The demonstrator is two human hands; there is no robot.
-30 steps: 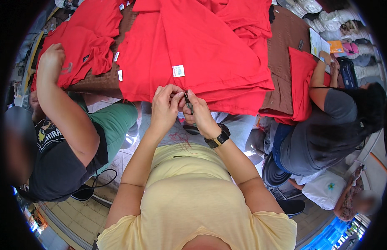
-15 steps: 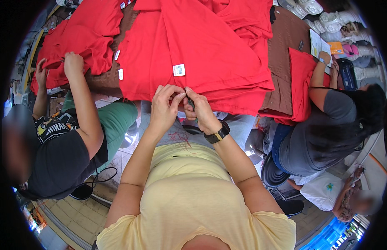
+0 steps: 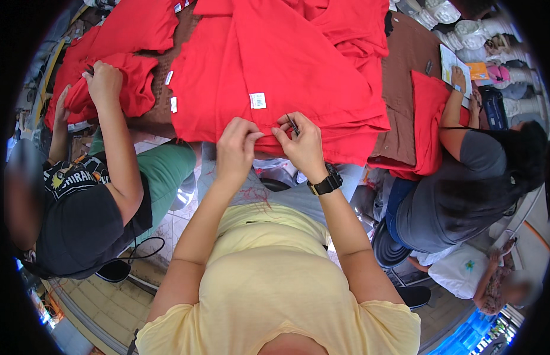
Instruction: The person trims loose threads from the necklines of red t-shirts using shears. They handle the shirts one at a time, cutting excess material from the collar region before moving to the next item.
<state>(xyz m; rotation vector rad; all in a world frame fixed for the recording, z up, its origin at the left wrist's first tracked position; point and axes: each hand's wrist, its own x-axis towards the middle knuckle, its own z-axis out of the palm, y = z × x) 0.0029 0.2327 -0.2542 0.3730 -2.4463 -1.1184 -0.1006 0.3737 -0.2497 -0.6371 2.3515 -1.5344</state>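
Note:
A red garment [image 3: 310, 77] lies spread over the table in front of me, a small white label [image 3: 257, 100] on its top face. My left hand [image 3: 236, 144] is closed at the near edge of the cloth, thumb and fingertips pinched on it. Just right of it, my right hand [image 3: 304, 145] is curled around small dark thread snips [image 3: 293, 124], whose slim tip points up and away from me. Most of the snips is hidden by my fingers. A dark watch is on my right wrist. Loose red threads [image 3: 256, 195] lie on my lap.
A brown cloth [image 3: 405, 53] covers the table. At the left a person handles another red garment [image 3: 130, 77]; at the right another person leans over a paper [image 3: 452, 66]. More red cloth [image 3: 428, 118] hangs over the right edge. White mannequin-like forms [image 3: 470, 32] stand at the back right.
My right hand has moved right and slightly up, away from my left, and the snips now point upward. My left hand has shifted slightly right. The person at left has lifted the cloth.

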